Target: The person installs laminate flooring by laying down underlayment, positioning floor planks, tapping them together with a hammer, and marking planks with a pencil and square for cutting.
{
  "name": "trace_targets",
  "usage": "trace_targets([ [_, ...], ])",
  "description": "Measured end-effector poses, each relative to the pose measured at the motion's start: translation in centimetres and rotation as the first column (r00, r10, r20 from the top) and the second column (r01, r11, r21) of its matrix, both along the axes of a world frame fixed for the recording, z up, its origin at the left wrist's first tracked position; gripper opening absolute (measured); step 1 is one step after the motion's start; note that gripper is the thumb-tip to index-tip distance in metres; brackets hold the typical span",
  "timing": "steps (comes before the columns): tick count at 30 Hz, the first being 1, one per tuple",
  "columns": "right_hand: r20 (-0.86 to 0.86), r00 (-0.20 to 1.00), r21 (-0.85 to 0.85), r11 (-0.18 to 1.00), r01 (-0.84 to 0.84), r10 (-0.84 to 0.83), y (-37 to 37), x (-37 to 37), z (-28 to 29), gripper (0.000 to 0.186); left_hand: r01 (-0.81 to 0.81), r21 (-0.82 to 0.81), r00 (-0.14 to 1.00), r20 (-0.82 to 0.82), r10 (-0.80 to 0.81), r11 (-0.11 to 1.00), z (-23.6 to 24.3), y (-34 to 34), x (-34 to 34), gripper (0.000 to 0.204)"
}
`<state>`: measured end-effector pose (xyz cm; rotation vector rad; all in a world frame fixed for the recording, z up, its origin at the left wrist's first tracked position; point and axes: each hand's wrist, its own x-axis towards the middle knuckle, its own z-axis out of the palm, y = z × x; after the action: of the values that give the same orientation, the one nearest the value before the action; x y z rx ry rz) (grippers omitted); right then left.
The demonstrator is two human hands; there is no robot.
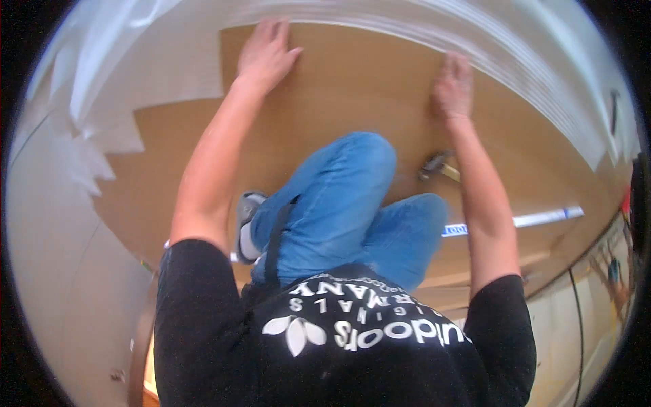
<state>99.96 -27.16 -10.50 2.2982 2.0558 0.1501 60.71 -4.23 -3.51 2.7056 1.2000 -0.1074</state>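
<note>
I am crouched on a brown laminate floor [352, 95] laid in stepped rows. My left hand [266, 54] lies flat, fingers spread, on the far plank near its left end. My right hand [453, 85] presses flat on the same plank near the white underlay edge. Neither hand holds anything. A hammer [437, 166] with a wooden handle lies on the floor by my right forearm, next to my knee in blue jeans.
White foam underlay [169, 61] covers the uncovered floor at the left and along the far edge. A long white strip [536, 218] lies on the planks to the right. A loose plank [495, 268] and a black cable [576, 319] sit at lower right.
</note>
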Motion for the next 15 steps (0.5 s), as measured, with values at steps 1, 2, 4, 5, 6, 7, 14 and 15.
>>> trace_targets([
  [1, 0.177, 0.983, -0.132, 0.989, 0.064, -0.04, -3.8, 3.1, -0.6, 0.066, -0.034, -0.153, 0.999, -0.017, 0.031, 0.988, -0.1, -2.0, 4.2, 0.068],
  [2, 0.218, 0.976, -0.348, 0.936, 0.055, 0.023, -1.0, -2.6, 2.3, 0.063, -0.039, -0.109, 0.991, -0.131, 0.025, 0.993, -0.7, -2.3, -0.5, 0.07],
  [4, -0.006, 1.0, -0.495, 0.869, 0.008, -0.013, 0.9, -4.2, 2.9, 0.068, -0.176, -0.214, 0.925, -0.369, 0.087, 0.961, -2.1, -3.3, -3.8, 0.072],
  [5, -0.161, 0.981, -0.409, 0.912, 0.034, -0.109, -0.4, -2.0, 3.1, 0.072, -0.313, -0.285, 0.949, -0.13, 0.286, 0.906, -2.4, -4.4, -1.7, 0.072],
  [6, -0.336, 0.928, -0.308, 0.95, 0.049, -0.157, -1.2, -0.3, 3.5, 0.079, -0.273, -0.244, 0.959, -0.138, 0.246, 0.93, -3.3, -4.9, -1.1, 0.076],
  [7, -0.48, 0.856, -0.294, 0.955, 0.049, -0.191, 0.6, 1.1, 5.6, 0.082, -0.211, -0.131, 0.97, -0.149, 0.191, 0.969, -4.0, -4.4, -3.2, 0.077],
  [14, -0.279, 0.878, 0.445, 0.757, 0.478, -0.39, -1.9, 28.9, 12.9, 0.094, -0.093, 0.013, 0.982, -0.166, 0.094, 0.996, -3.8, -5.9, 0.0, 0.072],
  [15, -0.318, 0.844, 0.482, 0.693, 0.536, -0.432, -1.8, 31.9, 13.6, 0.095, -0.102, 0.023, 0.986, -0.129, 0.104, 0.995, -3.4, -5.4, -0.1, 0.072],
])
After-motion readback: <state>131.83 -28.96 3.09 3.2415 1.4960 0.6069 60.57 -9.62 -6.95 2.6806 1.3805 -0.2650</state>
